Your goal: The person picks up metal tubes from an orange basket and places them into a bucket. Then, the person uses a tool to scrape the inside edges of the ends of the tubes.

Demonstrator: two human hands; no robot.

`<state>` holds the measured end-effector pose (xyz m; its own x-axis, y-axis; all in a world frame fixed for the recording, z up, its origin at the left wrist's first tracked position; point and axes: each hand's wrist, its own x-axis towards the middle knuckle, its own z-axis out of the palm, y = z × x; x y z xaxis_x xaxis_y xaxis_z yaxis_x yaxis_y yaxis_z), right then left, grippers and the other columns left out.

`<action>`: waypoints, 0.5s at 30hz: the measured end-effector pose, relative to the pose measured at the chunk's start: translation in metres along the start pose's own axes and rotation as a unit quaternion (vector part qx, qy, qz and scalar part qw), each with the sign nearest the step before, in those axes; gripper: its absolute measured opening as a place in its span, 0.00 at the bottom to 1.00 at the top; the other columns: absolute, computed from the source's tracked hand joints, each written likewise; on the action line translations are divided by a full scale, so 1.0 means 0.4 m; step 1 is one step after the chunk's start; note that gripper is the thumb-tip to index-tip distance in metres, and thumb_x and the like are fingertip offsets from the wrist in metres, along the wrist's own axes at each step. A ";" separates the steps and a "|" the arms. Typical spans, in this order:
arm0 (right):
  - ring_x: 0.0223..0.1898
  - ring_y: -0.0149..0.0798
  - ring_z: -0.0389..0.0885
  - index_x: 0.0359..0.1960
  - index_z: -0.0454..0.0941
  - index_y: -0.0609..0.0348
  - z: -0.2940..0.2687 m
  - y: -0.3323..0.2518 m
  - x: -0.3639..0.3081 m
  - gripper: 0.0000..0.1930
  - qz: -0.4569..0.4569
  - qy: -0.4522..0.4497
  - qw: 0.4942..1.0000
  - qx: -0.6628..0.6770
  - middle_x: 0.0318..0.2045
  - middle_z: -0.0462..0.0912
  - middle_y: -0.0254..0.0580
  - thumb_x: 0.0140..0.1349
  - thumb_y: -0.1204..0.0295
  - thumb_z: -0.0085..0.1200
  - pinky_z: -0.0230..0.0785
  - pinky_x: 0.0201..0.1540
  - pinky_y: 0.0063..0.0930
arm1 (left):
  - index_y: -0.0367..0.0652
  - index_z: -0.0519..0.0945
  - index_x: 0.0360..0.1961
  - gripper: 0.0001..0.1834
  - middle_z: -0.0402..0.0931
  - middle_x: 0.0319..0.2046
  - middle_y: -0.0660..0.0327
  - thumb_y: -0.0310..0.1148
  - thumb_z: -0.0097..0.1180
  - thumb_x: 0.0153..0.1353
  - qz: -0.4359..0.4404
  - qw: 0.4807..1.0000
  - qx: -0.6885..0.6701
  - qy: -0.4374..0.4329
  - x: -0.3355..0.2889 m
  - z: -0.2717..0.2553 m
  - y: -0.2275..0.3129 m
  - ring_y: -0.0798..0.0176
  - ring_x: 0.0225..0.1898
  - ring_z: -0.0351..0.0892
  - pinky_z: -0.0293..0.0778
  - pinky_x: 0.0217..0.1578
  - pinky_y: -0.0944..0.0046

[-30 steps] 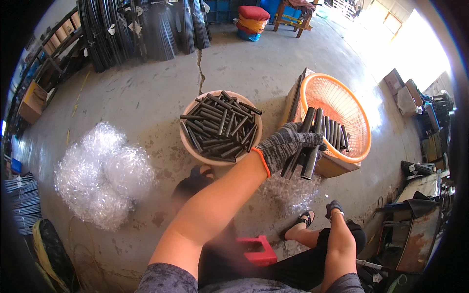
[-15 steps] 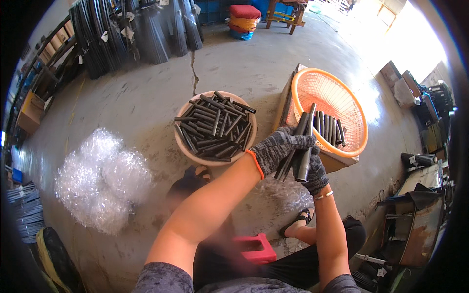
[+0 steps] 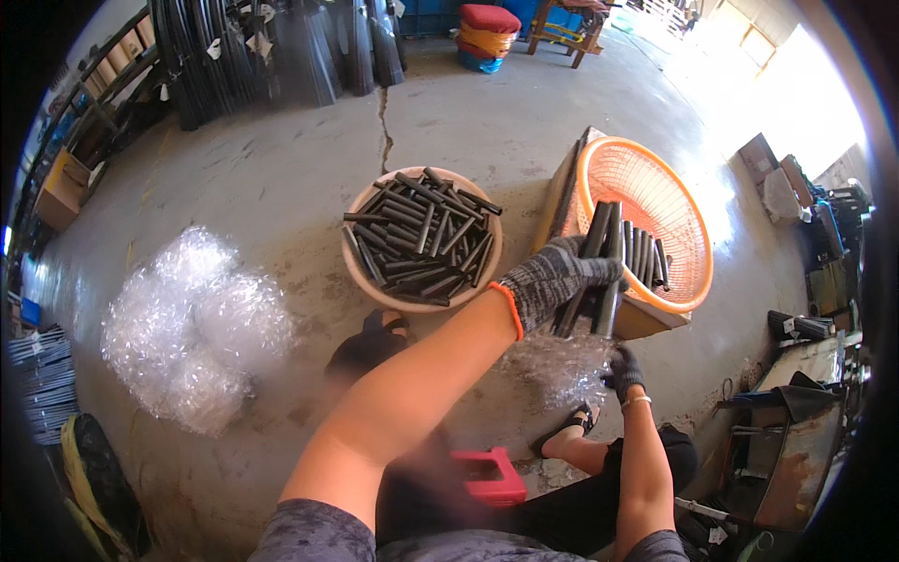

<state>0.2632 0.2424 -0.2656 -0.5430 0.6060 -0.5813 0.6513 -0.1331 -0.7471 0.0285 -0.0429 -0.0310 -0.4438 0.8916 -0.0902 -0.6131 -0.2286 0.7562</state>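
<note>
Right hand (image 3: 624, 373) has dropped, part-open, empty; left hand (image 3: 560, 276) grips tubes (image 3: 599, 232), long axes slanting forward.

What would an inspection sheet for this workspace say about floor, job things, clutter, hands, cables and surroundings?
Surface: grey floor, cracked and stained.
Job things: black tubes heaped in a pink tub; more tubes in an orange basket, tilted on a box.
Clutter: large heap of clear plastic at left; smaller pile below the basket.
Hands: both gloved; left hand grips several tubes; right hand is apart from them, its grip unclear.
Cables: nothing seen for certain.
Surroundings: red stool close by; bundles of dark rods standing at far left.
</note>
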 end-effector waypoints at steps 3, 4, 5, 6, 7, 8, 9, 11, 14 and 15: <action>0.23 0.31 0.76 0.59 0.63 0.56 0.138 -0.343 -0.192 0.24 -0.216 -0.092 0.968 0.089 0.40 0.76 0.40 0.65 0.60 0.47 0.66 0.19 0.22 | 0.39 0.76 0.42 0.13 0.80 0.33 0.59 0.32 0.59 0.58 -0.047 0.998 0.046 -0.014 0.010 0.026 -0.021 0.67 0.30 0.80 0.78 0.30 0.68; 0.25 0.31 0.77 0.60 0.62 0.58 0.164 -0.409 -0.246 0.25 -0.286 -0.139 0.936 0.150 0.40 0.76 0.40 0.66 0.58 0.47 0.66 0.20 0.21 | 0.39 0.76 0.42 0.13 0.80 0.33 0.60 0.32 0.59 0.58 -0.055 0.997 0.045 -0.031 0.009 0.039 -0.030 0.67 0.31 0.79 0.77 0.31 0.69; 0.31 0.33 0.76 0.57 0.65 0.59 0.178 -0.449 -0.279 0.22 -0.358 -0.147 0.919 0.072 0.40 0.77 0.40 0.65 0.62 0.48 0.66 0.30 0.24 | 0.40 0.76 0.42 0.13 0.80 0.33 0.61 0.32 0.60 0.57 -0.061 0.996 0.043 -0.049 0.009 0.050 -0.034 0.68 0.31 0.79 0.77 0.32 0.70; 0.37 0.34 0.75 0.54 0.68 0.60 0.195 -0.485 -0.308 0.19 -0.431 -0.147 0.890 -0.001 0.40 0.78 0.39 0.64 0.65 0.48 0.66 0.40 0.26 | 0.41 0.76 0.43 0.14 0.78 0.33 0.63 0.32 0.60 0.57 -0.059 0.992 0.100 -0.048 0.013 0.045 -0.038 0.70 0.33 0.78 0.76 0.34 0.72; 0.44 0.36 0.75 0.50 0.71 0.62 0.216 -0.522 -0.337 0.16 -0.500 -0.143 0.852 -0.060 0.39 0.79 0.39 0.63 0.69 0.49 0.66 0.49 0.29 | 0.41 0.76 0.43 0.14 0.78 0.33 0.63 0.33 0.60 0.57 -0.050 0.994 0.071 -0.061 0.013 0.041 -0.039 0.70 0.34 0.78 0.76 0.34 0.72; 0.44 0.35 0.75 0.54 0.68 0.62 0.214 -0.477 -0.288 0.19 -0.511 -0.128 0.840 -0.130 0.43 0.77 0.39 0.64 0.67 0.49 0.68 0.50 0.29 | 0.40 0.76 0.43 0.14 0.78 0.32 0.64 0.33 0.60 0.57 -0.042 0.995 0.043 -0.078 0.016 0.044 -0.038 0.71 0.34 0.78 0.76 0.35 0.72; 0.43 0.37 0.75 0.52 0.69 0.62 0.187 -0.440 -0.249 0.18 -0.517 -0.135 0.834 -0.139 0.42 0.77 0.41 0.62 0.68 0.50 0.69 0.49 0.30 | 0.40 0.76 0.43 0.15 0.77 0.32 0.64 0.33 0.60 0.57 -0.035 0.995 0.015 -0.093 0.018 0.046 -0.035 0.71 0.35 0.78 0.76 0.35 0.72; 0.40 0.42 0.76 0.49 0.71 0.61 0.206 -0.458 -0.272 0.17 -0.523 -0.158 0.823 -0.152 0.40 0.77 0.44 0.57 0.72 0.52 0.70 0.46 0.33 | 0.38 0.76 0.44 0.15 0.78 0.32 0.61 0.33 0.60 0.57 -0.043 0.997 -0.006 -0.067 0.014 0.035 -0.029 0.69 0.33 0.79 0.77 0.35 0.71; 0.37 0.54 0.77 0.44 0.74 0.59 0.247 -0.396 -0.233 0.19 -0.644 0.033 0.721 -0.252 0.31 0.78 0.52 0.46 0.78 0.55 0.70 0.41 0.40 | 0.37 0.76 0.43 0.16 0.79 0.33 0.58 0.35 0.59 0.58 -0.047 0.998 -0.005 -0.037 -0.010 0.009 -0.017 0.68 0.30 0.79 0.77 0.33 0.70; 0.38 0.54 0.77 0.44 0.74 0.58 0.228 -0.344 -0.192 0.18 -0.651 0.063 0.700 -0.286 0.33 0.78 0.52 0.47 0.75 0.55 0.70 0.42 0.40 | 0.37 0.76 0.43 0.15 0.79 0.33 0.58 0.35 0.59 0.58 -0.053 0.997 -0.007 -0.048 -0.006 0.010 -0.024 0.68 0.30 0.79 0.77 0.32 0.70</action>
<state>0.1670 0.1427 -0.1475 -0.8463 -0.0098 0.5326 -0.2276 0.9106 -0.3450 0.0381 -0.0414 -0.0357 -0.3123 0.9441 -0.1057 -0.6618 -0.1364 0.7372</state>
